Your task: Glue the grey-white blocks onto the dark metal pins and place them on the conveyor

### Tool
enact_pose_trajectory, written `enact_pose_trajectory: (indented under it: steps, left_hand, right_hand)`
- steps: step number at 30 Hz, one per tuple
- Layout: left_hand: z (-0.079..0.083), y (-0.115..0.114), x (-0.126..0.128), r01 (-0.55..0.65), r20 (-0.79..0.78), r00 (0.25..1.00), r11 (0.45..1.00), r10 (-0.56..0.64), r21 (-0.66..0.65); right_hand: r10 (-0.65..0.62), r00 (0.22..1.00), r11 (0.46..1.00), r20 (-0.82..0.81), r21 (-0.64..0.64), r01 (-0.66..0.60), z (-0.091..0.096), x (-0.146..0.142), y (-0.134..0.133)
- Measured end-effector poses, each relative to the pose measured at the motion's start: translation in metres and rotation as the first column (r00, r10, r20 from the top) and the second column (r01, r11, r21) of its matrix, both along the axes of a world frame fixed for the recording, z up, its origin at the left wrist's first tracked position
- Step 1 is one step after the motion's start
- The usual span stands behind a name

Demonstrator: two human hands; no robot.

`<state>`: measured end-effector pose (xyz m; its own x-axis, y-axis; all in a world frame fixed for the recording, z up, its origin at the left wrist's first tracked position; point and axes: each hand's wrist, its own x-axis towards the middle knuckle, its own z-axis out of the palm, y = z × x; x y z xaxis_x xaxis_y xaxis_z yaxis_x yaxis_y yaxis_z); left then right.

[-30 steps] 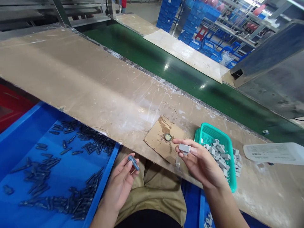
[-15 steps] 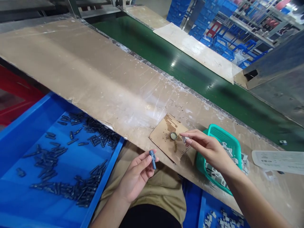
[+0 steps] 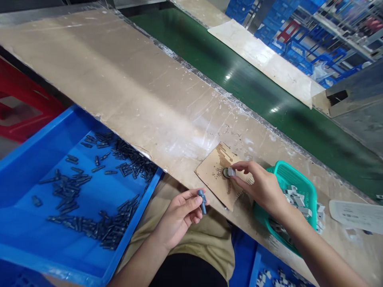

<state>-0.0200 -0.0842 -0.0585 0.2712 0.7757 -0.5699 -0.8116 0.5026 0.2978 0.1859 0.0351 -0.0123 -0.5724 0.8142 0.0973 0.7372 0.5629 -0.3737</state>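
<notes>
Between thumb and fingers my left hand [image 3: 185,211] pinches a blue-grey plastic part [image 3: 202,201], a short body with a narrower stem pointing down. It is held in front of the table edge. My right hand [image 3: 260,183] grips a small light-grey block [image 3: 231,172] by its sides. That block is at a small round bottle cap [image 3: 225,172], covering part of it; whether they touch I cannot tell. The cap lies on a stained piece of cardboard [image 3: 212,175] with dark wet-looking splashes.
Left of me a blue bin [image 3: 26,187] holds many dark plastic parts [image 3: 110,227]. A green basket [image 3: 312,195] of grey blocks [image 3: 299,199] stands under my right forearm. Below it is another blue bin [image 3: 254,265]. A green conveyor belt [image 3: 239,79] runs behind the table [image 3: 134,87].
My right hand has brought the grey block left and onto or over the cap. My left hand keeps its part in nearly the same pose. The whole view has shifted slightly.
</notes>
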Motion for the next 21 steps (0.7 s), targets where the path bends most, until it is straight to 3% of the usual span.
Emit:
enact_pose_trajectory:
  steps: [7, 10, 12, 14, 16, 18, 21]
  left_hand:
    - [-0.004, 0.0, 0.001, -0.009, -0.047, 0.999, 0.999, 0.01, 0.032]
    - [-0.003, -0.002, 0.006, -0.074, -0.186, 0.978, 0.99, 0.096, 0.122]
    - [-0.002, -0.004, 0.008, -0.144, -0.376, 0.9, 0.965, 0.219, 0.219]
    - [0.001, -0.006, 0.009, -0.153, -0.581, 0.737, 0.924, 0.344, 0.352]
    - [0.004, -0.008, 0.008, -0.068, -0.697, 0.572, 0.872, 0.432, 0.485]
    - [0.008, -0.009, 0.004, 0.052, -0.731, 0.516, 0.836, 0.445, 0.546]
    - [0.013, -0.009, 0.001, 0.204, -0.758, 0.509, 0.798, 0.409, 0.568]
  right_hand:
    - [0.008, 1.0, 0.999, 0.011, -0.053, -0.008, -0.005, -0.002, 0.003]
    - [-0.052, 0.997, 0.997, -0.05, -0.059, 0.049, 0.003, -0.005, -0.001]
    - [-0.132, 0.977, 0.988, -0.17, -0.101, 0.116, 0.012, -0.009, -0.009]
    - [-0.228, 0.91, 0.961, -0.347, -0.228, 0.154, 0.023, -0.015, -0.021]
    - [-0.332, 0.812, 0.91, -0.481, -0.391, 0.141, 0.033, -0.021, -0.036]
    - [-0.422, 0.737, 0.854, -0.528, -0.503, 0.13, 0.04, -0.028, -0.051]
    - [-0.487, 0.677, 0.814, -0.552, -0.567, 0.124, 0.046, -0.034, -0.069]
